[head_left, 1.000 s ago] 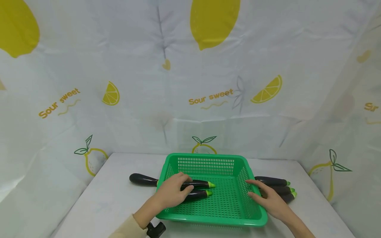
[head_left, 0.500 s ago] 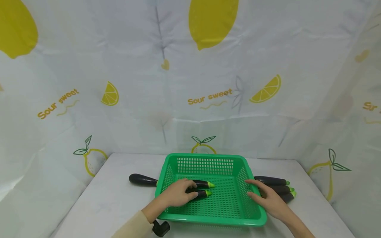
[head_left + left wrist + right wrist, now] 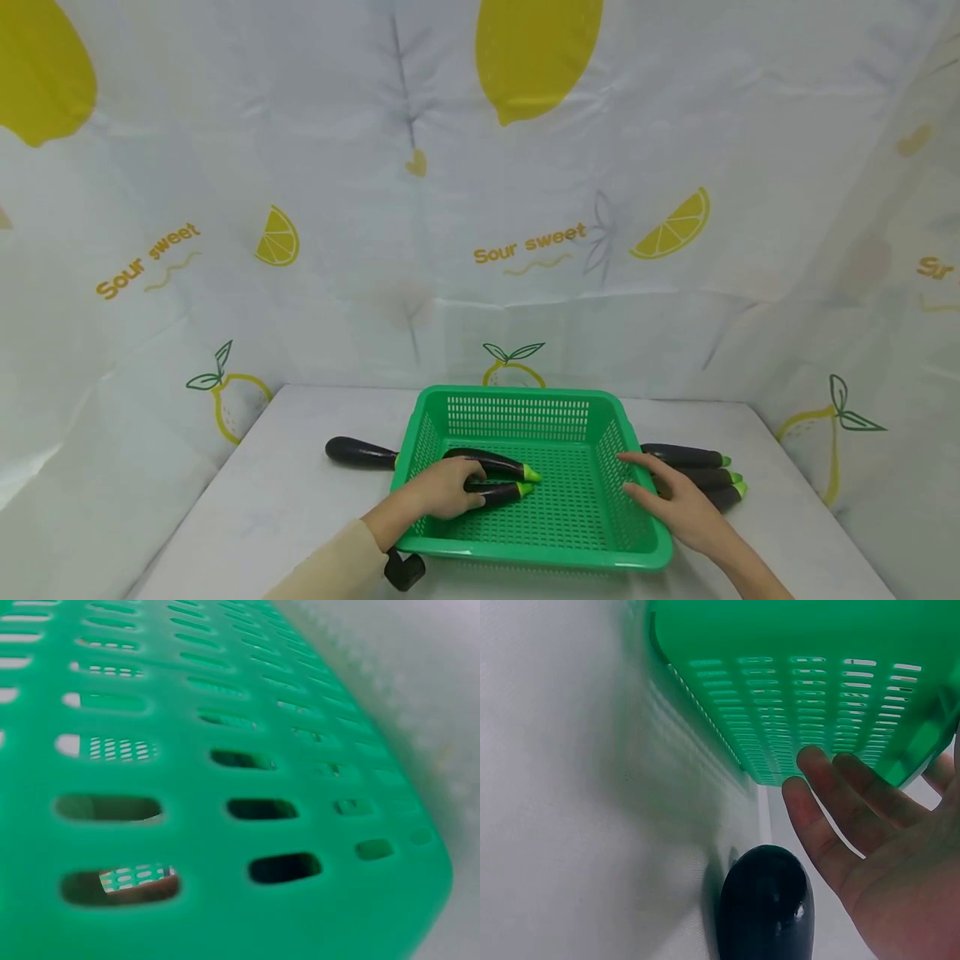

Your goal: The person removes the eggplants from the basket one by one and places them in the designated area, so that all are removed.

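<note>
A green plastic basket (image 3: 570, 562) stands on the table, two dark eggplants inside it. My left hand (image 3: 444, 489) reaches over its left side and grips the front eggplant (image 3: 501, 494) between thumb and fingers. Just behind lies the back eggplant (image 3: 491, 461), its green stem end pointing right. My right hand (image 3: 678, 504) holds the basket's right rim, thumb and forefinger over the inner side. In the right wrist view its other fingers (image 3: 847, 802) lie along the outer wall. The left wrist view is filled by the basket's slotted wall (image 3: 187, 840), hiding most of that hand.
Left of the basket lies another eggplant (image 3: 362, 452). Three eggplants (image 3: 682, 456) are grouped beyond the right rim, partly hidden by my right hand. A lemon-printed sheet (image 3: 450, 292) rises behind the white table (image 3: 247, 508). A black device (image 3: 403, 571) sits at my left wrist.
My left hand has left the back eggplant and moved toward me onto the front one. The back eggplant now lies slightly slanted. My right hand stays at the rim.
</note>
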`<state>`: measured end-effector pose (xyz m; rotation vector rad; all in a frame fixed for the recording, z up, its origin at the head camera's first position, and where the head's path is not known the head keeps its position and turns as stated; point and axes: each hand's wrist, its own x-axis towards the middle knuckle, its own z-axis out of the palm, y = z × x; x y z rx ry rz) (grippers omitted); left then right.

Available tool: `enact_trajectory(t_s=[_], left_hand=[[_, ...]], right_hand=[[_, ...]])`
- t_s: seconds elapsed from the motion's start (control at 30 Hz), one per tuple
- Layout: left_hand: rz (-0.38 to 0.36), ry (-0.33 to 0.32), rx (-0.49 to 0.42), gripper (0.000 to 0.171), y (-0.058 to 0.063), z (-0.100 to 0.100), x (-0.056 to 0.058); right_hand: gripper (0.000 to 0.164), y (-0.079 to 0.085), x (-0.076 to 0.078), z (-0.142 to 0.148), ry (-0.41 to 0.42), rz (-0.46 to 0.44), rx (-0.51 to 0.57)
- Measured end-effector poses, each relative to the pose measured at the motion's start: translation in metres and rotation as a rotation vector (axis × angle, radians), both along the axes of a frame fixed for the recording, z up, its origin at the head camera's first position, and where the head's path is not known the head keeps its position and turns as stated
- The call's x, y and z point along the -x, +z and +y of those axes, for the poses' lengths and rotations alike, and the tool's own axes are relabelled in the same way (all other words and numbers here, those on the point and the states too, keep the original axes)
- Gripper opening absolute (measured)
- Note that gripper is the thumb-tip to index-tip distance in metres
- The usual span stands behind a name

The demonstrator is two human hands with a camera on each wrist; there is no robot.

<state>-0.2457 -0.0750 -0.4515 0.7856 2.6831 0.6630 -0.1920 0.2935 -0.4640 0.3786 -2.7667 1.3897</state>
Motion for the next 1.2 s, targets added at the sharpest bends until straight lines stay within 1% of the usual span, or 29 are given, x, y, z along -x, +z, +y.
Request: enact_trajectory(t_s=[0.1,0.2,0.43,0.7,0.83,0.97,1.2], left_hand=[[-0.002,0.002,0.030,0.030,0.000,0.001,-0.001],[-0.009,-0.004,0.027,0.029,-0.001,0.002,-0.001],[-0.032,-0.051,-0.056,0.026,-0.001,0.001,0.001],[-0.041,-0.067,-0.153,0.026,0.000,-0.004,-0.001],[-0.046,-0.080,-0.184,0.027,0.006,-0.005,-0.005],[-0.032,-0.082,-0.219,0.025,0.015,-0.006,-0.010],[-0.001,-0.078,-0.247,0.025,0.030,-0.018,-0.019]], right_hand=[[0.049,0.000,0.000,0.000,-0.002,-0.006,0.000],[0.050,0.000,0.000,0.000,-0.004,-0.010,0.001],[0.049,-0.001,0.000,0.000,-0.006,-0.007,-0.004],[0.050,0.000,-0.001,0.000,-0.008,-0.014,0.000],[0.051,0.000,-0.002,0.001,-0.006,-0.018,0.001],[0.052,0.000,-0.001,0.001,-0.013,-0.032,0.003],[0.054,0.000,-0.001,0.000,-0.016,-0.051,0.018]])
